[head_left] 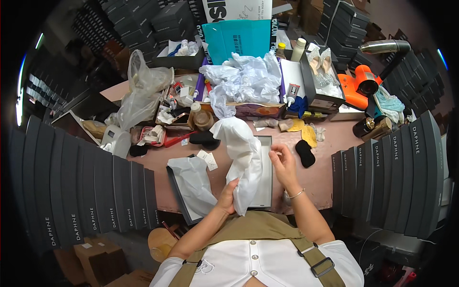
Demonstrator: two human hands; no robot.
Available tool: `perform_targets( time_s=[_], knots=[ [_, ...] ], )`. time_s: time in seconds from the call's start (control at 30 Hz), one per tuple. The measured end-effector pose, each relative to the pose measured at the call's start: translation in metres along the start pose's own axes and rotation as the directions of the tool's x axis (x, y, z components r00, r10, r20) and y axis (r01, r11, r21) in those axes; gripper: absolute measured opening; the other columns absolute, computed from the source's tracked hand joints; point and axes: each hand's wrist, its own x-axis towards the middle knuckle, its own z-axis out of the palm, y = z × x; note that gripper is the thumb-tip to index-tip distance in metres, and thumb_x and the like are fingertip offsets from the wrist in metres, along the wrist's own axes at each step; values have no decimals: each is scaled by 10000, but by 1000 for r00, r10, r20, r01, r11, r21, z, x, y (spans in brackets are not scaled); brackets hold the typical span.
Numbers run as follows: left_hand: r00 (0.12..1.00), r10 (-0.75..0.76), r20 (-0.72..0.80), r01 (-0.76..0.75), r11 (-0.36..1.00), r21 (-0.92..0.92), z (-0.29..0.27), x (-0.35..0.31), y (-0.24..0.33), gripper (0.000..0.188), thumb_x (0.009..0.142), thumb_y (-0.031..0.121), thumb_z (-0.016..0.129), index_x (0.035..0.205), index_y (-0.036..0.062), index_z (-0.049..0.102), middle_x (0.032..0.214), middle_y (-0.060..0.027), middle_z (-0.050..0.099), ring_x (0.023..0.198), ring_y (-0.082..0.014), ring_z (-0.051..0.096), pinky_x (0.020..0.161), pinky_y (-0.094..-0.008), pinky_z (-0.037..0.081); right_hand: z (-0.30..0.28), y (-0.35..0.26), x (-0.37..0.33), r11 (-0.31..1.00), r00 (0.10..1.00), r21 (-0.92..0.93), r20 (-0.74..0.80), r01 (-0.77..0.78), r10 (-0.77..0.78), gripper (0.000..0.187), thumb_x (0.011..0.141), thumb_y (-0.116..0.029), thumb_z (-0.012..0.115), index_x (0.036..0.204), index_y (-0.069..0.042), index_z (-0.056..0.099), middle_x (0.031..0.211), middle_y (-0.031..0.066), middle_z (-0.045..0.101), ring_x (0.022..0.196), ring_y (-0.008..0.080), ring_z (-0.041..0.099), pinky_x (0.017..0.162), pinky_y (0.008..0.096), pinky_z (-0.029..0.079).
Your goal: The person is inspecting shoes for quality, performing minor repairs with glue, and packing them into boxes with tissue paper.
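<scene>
My left hand (pixel 227 200) is closed around the lower end of a long bundle of white tissue paper (pixel 241 153). Whatever may be wrapped inside it is hidden. The bundle stands over an open shallow shoe box part (pixel 264 184), pale inside with a dark rim. My right hand (pixel 285 165) is raised over the right edge of that box, just apart from the paper, its fingers loosely bent with nothing visible in them. To the left lies a dark box lid or tray (pixel 178 191) with a crumpled sheet of tissue paper (pixel 192 179) in it, and small white cards (pixel 208 160) beside.
Stacks of dark shoe boxes (pixel 103 186) (pixel 387 177) wall in both sides. At the back are a carton of crumpled tissue (pixel 246 79), a box with sparkly shoes (pixel 322 71), an orange heat-gun-like tool (pixel 356 88) and a bottle (pixel 202 117). A black pad (pixel 305 153) lies right.
</scene>
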Motion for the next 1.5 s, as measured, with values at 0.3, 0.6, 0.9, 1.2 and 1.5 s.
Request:
perform_targets(
  time_s=[0.3,0.6,0.9,1.2,1.5],
  knots=[
    [992,-101,72,109,987,-119,-22,-56,-15,722,742,578,635,1283,150,421,1103,-99,577,971,-243,585,791,-436,513,23,-46,-20,996,953,33,295,-85,72,205,905,-202,560,797,-28,562,657,-53,493,606,33,417,544,209,364],
    [999,36,-18,-39,975,-219,-49,-32,-16,796,727,514,681,1324,77,387,1216,-139,519,1134,-245,510,915,-389,451,13,-33,-78,713,388,-375,909,593,155,180,790,-214,624,842,-43,599,794,125,584,752,309,580,671,385,469],
    [963,-199,184,19,727,686,-46,-45,22,734,711,276,770,1286,-15,418,1149,-73,548,1035,-138,525,925,-277,408,-47,-80,21,993,598,-100,793,-67,120,478,753,-260,708,1124,11,573,1033,129,620,989,193,573,888,321,424],
    [671,711,210,-324,26,946,-19,-89,110,173,722,36,658,887,3,619,1121,-104,550,995,-167,561,815,-298,467,-142,-48,12,989,989,-41,10,-145,146,252,798,-184,644,965,-8,574,888,50,612,773,97,570,705,260,464],
    [970,33,239,-240,251,938,-24,56,-8,387,785,367,620,977,31,606,1106,-136,567,1074,-265,526,946,-456,378,-36,-36,-16,953,976,-256,-104,161,-193,361,752,-176,689,1039,-4,552,994,115,550,925,221,539,852,316,416]
  ],
)
